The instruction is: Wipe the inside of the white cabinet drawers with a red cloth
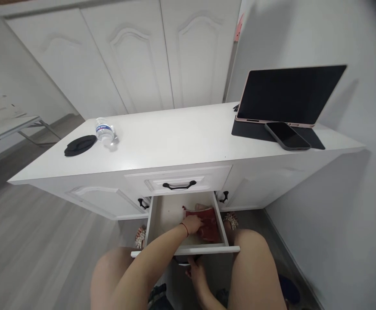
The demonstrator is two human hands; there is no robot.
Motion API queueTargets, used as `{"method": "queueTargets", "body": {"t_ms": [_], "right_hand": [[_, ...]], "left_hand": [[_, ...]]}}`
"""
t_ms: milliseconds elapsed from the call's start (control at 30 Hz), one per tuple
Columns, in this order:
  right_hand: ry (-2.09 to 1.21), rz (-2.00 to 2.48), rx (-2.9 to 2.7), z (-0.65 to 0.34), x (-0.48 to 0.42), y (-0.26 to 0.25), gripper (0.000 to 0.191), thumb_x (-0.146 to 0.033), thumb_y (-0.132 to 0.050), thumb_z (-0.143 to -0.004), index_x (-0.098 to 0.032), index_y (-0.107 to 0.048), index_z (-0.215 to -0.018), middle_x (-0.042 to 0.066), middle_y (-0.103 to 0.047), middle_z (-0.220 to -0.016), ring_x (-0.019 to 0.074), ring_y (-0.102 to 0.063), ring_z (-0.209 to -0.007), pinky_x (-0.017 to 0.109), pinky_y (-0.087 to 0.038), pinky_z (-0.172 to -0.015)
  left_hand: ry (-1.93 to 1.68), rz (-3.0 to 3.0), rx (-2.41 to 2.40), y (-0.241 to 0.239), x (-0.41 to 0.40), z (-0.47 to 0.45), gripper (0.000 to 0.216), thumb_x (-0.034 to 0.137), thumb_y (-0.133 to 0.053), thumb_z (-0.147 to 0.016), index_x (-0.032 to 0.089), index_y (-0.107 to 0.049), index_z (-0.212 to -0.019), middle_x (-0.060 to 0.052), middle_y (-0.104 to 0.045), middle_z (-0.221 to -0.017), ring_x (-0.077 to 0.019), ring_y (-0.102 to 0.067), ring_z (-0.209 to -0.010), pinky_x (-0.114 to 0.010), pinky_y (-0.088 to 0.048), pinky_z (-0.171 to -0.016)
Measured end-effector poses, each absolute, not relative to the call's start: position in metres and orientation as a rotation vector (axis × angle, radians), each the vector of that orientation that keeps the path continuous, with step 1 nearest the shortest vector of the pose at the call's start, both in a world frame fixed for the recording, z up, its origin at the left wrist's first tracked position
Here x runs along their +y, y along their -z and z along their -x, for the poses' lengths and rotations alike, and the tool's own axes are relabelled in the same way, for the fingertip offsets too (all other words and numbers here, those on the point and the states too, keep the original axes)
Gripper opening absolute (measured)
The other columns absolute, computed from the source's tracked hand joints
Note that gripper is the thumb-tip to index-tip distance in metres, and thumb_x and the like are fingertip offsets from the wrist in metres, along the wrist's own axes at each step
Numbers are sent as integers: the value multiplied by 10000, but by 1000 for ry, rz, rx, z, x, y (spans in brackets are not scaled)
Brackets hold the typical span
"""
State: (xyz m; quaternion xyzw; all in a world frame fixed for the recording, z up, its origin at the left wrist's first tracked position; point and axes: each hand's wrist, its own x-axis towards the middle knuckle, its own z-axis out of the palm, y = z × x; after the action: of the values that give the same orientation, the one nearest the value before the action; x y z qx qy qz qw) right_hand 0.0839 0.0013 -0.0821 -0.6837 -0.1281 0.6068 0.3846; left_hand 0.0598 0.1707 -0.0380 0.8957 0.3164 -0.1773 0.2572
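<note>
A white drawer (203, 249) stands pulled out between my knees. Inside it, toward the right, lies a red cloth pouch (211, 226) with a drawstring end, and a beige item (201, 207) shows behind it. My left hand (192, 224), with a thin red cord on the wrist, reaches over the drawer front, its fingers closed on the pouch's left part; the fingertips are partly hidden. Below the drawer front, my right hand (194, 268) has its fingers curled at the dark drawer handle (181, 260), which is mostly hidden from above.
Above is a shut drawer with a black handle (179, 186). On the white tabletop (171, 137) are a clear plastic bottle (104, 131), a black flat item (80, 145), a tablet (291, 95) on its stand and a phone (287, 136). A wall (346, 206) borders the right side.
</note>
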Motion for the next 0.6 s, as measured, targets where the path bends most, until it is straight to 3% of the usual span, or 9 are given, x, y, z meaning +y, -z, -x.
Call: {"method": "queueTargets", "body": {"t_ms": [167, 300, 467, 600], "right_hand": [[-1573, 1712, -280, -87, 1, 79, 394, -556, -692, -555, -212, -516, -634, -64, -458, -413, 114, -447, -387, 240, -347, -412], [-1546, 1653, -307, -88, -1, 75, 407, -561, -694, -575, -199, -557, -704, -50, -522, -479, 121, -471, -415, 248, -373, -441], [-1541, 1650, -357, -91, -3, 73, 365, -537, -679, -580, -209, -532, -644, -26, -531, -511, 139, -497, -456, 258, -375, -460], [-1549, 1637, -366, -94, -4, 72, 377, -531, -688, -564, -205, -542, -685, -31, -543, -532, 137, -501, -479, 259, -410, -482]], "left_hand": [[619, -2402, 794, 33, 164, -40, 566, 122, -599, -737, 317, -588, -1269, -45, -488, -1442, -302, -546, -1191, -419, -465, -959], [708, -2354, 790, 29, 160, -22, 595, 118, -628, -704, 309, -588, -1266, -56, -490, -1430, -290, -561, -1175, -402, -466, -955], [713, -2274, 878, 20, 155, 4, 598, 139, -656, -672, 286, -598, -1249, -73, -480, -1417, -291, -584, -1140, -405, -468, -951], [709, -2223, 1003, 20, 151, 23, 713, 119, -687, -622, 261, -534, -1304, -105, -436, -1447, -284, -587, -1145, -385, -457, -970]]}}
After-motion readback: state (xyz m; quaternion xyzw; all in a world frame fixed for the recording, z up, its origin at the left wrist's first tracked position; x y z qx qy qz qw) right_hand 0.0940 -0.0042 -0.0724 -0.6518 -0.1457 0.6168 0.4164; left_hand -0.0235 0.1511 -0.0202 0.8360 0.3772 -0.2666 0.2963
